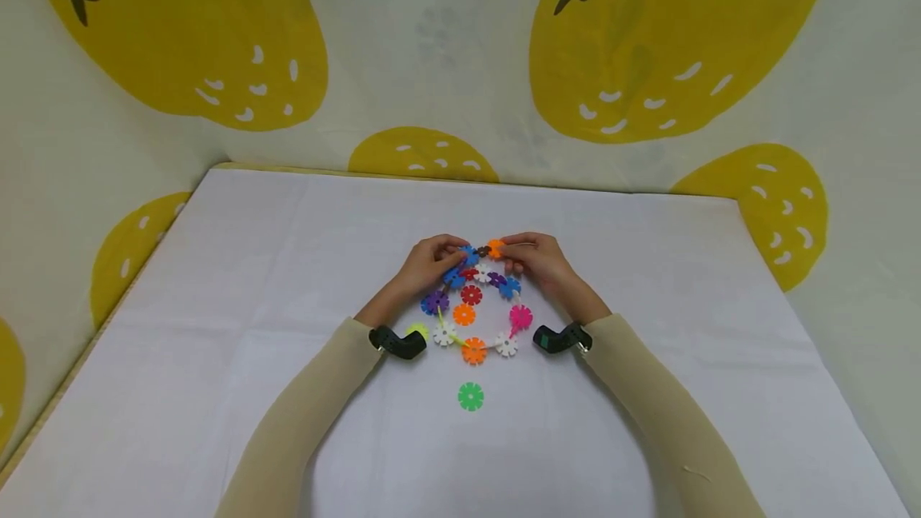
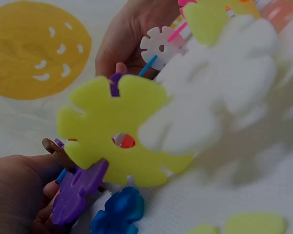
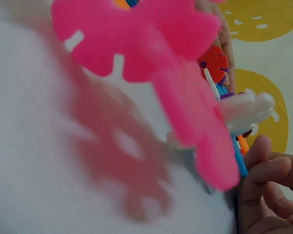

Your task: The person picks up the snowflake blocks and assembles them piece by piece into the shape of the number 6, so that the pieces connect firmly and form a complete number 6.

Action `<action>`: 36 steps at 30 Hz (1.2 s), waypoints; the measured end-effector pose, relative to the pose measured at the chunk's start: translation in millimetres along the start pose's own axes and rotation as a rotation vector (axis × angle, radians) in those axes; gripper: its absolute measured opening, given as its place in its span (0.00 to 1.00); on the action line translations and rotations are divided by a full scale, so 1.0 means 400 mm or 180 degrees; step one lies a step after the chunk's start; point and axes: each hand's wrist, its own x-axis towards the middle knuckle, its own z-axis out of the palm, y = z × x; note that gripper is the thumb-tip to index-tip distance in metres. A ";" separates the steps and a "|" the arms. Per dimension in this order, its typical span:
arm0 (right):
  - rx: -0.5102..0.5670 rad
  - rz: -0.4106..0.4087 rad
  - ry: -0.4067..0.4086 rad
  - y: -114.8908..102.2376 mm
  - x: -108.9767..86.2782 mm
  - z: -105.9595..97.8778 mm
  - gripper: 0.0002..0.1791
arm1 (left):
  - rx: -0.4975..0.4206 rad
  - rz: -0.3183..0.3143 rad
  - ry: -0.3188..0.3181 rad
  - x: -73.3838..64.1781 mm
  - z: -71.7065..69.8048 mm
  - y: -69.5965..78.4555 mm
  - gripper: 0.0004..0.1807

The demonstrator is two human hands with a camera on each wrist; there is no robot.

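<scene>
The left hand [image 1: 433, 264] clamps a blue disc [image 1: 470, 255] in its fingers, the right hand [image 1: 540, 260] an orange disc [image 1: 496, 249], a brown disc [image 1: 483, 251] between, at the far side of the ring of slotted discs [image 1: 521, 316] on the surface [image 1: 612, 230]. An uneven pull could pop a slot joint; a dragged ring could shove the red disc [image 1: 471, 295] inside it

Smooth plastic discs [image 1: 520, 316] on matt, faintly textured cloth [image 1: 619, 254]
</scene>
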 end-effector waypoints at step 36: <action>-0.0572 -0.0427 -0.0160 0.007 -0.086 -0.019 0.20 | 0.0163 -0.0015 0.0041 0.001 0.002 -0.003 0.16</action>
